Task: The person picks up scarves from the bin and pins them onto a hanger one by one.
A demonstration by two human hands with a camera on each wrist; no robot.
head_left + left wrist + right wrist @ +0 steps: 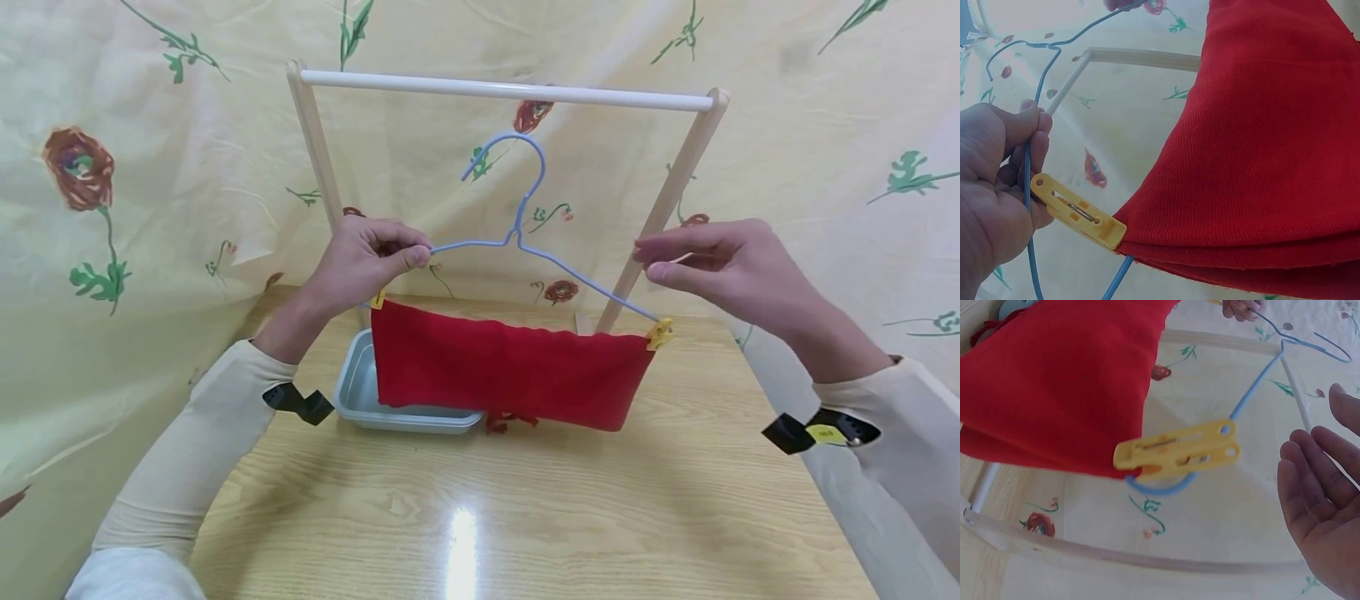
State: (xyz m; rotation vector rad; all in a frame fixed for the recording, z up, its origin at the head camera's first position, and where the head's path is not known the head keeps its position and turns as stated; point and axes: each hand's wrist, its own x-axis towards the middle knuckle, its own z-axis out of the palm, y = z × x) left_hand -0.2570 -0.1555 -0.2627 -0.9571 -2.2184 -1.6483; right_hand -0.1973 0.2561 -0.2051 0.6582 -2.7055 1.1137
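My left hand [378, 258] pinches the left shoulder of a blue wire hanger [573, 271], holding it up above the table. From the hanger's lower part hangs a folded red cloth [510, 367]. One yellow clothespin [1079, 212] clips its left corner, just beside the left fingers. A second yellow clothespin [1175, 450] grips the right corner near the hanger's curved end. My right hand [720, 271] is apart from the hanger, to its right, with fingers loosely bent and nothing between them. The hanger's hook points up and left, below the white rod.
A wooden rack with a white rod [510, 89] stands behind the hanger. Partly behind the cloth, a light blue tray [408, 421] sits on the wooden table [360, 517]. Some red strips [498, 423] lie beside the tray. Flowered fabric [180, 275] surrounds the table.
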